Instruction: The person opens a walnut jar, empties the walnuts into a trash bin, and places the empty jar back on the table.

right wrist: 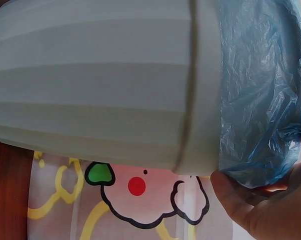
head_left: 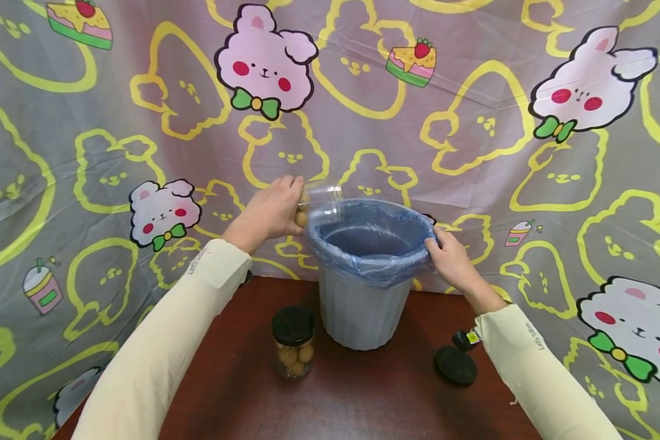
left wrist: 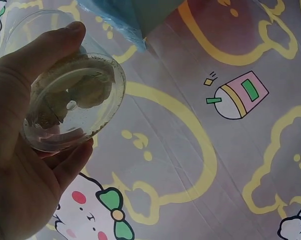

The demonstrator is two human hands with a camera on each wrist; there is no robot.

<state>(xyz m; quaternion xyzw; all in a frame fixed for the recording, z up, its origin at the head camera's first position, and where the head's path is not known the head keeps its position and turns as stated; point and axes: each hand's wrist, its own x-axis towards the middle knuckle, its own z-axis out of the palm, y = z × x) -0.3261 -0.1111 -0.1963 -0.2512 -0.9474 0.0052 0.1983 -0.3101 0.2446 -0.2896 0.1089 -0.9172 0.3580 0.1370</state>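
My left hand [head_left: 272, 208] grips a clear jar [head_left: 323, 198] that lies tilted on its side, its mouth over the left rim of the bin. Brown, roundish pieces [left wrist: 73, 95] sit near the jar's bottom in the left wrist view; their exact kind is unclear. The grey ribbed bin [head_left: 363, 305] stands upright, lined with a blue plastic bag [head_left: 374, 269] folded over its rim. On the right side my right hand [head_left: 451, 258] holds that rim, its thumb and fingers pinching the bag-covered edge [right wrist: 270, 170]. The bin's floor is hidden.
A second jar [head_left: 293, 351] with a black lid, holding several brown balls, stands on the dark red table [head_left: 357, 391] left of the bin. A loose black lid [head_left: 455, 366] lies at the right. Behind hangs a patterned cloth [head_left: 363, 134].
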